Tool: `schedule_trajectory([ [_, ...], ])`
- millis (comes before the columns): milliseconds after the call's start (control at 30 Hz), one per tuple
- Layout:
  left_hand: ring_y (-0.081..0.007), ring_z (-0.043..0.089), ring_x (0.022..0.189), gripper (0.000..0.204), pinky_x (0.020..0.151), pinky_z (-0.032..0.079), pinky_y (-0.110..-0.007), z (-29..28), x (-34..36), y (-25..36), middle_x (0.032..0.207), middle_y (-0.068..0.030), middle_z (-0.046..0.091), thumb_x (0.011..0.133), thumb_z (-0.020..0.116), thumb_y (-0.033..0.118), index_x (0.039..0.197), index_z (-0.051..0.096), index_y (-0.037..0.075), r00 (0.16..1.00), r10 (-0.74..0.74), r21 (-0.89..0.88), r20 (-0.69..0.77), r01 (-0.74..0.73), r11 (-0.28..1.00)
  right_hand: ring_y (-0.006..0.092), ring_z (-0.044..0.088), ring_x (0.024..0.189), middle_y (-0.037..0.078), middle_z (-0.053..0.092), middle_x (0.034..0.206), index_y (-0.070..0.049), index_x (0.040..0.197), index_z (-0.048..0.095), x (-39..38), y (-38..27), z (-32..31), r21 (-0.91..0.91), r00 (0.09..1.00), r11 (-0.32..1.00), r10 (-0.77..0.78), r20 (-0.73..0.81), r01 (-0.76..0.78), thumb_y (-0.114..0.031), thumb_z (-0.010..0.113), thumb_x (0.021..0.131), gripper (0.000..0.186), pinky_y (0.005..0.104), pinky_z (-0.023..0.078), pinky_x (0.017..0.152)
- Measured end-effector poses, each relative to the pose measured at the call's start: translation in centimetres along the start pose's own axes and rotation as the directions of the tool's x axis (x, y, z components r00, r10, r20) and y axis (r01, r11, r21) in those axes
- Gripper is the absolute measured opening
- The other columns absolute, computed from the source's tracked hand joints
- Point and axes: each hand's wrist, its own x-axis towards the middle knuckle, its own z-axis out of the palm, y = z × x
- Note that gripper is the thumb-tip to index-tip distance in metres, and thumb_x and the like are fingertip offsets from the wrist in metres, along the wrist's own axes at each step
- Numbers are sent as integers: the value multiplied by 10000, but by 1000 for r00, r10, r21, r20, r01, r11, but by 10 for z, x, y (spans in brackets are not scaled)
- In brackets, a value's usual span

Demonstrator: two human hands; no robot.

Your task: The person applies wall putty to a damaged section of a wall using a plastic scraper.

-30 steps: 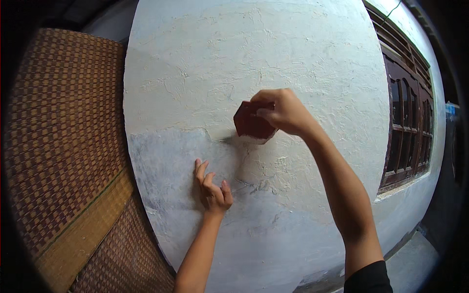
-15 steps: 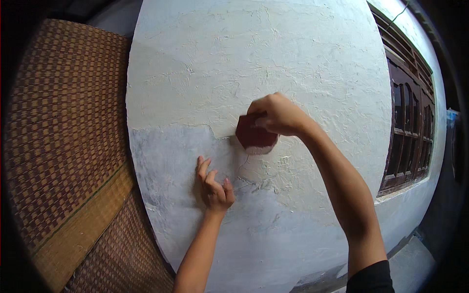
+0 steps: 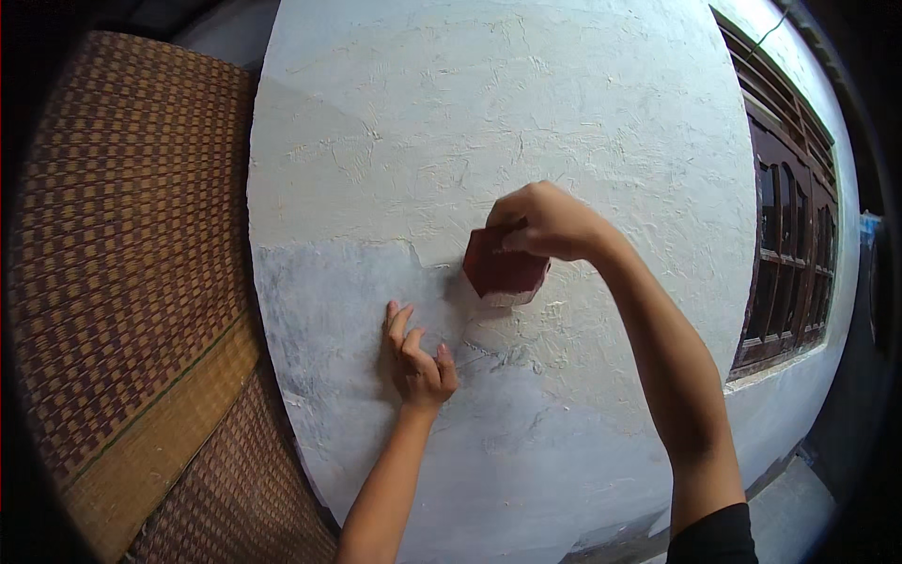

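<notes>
My right hand pinches a dark red putty scraper, a flat angular blade with whitish paste along its lower edge. That edge lies at the wall; whether it presses on the surface I cannot tell. Below and to the left, my left hand is open with its fingers spread against the smooth bluish-grey patch of wall. Around the scraper the wall is cream-white and rough with ridges. The right fingertips are partly hidden behind the blade.
Woven brown and tan mats hang along the left side, close to the wall's edge. On the right a dark wooden window with panes and slats is set in the wall above a pale sill. Grey floor shows at the lower right.
The scraper in my right hand has moved slightly right and down in the picture. My left hand stays at about the same spot on the wall, while the whole view has shifted a little.
</notes>
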Motion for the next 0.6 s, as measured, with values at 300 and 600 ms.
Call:
schedule_trajectory([
  [300, -504, 365, 1271, 297, 1053, 299, -584, -1, -2, -3, 1264, -279, 416, 917, 435, 204, 1124, 329, 19, 1000, 2, -21, 27, -2, 1000, 211, 684, 817, 130, 718, 885, 1, 976, 686, 4, 5, 5, -14, 999, 1000, 15, 43, -14, -41, 681, 712, 267, 338, 534, 754],
  [600, -507, 357, 1276, 305, 1054, 303, -570, -1, -2, -3, 1274, -276, 413, 946, 419, 239, 1136, 325, 20, 1000, 5, -3, 26, -5, 1000, 302, 678, 766, 154, 701, 841, -46, 892, 712, 0, -1, 17, 72, 996, 996, -50, 74, 45, -109, 670, 659, 245, 388, 533, 709],
])
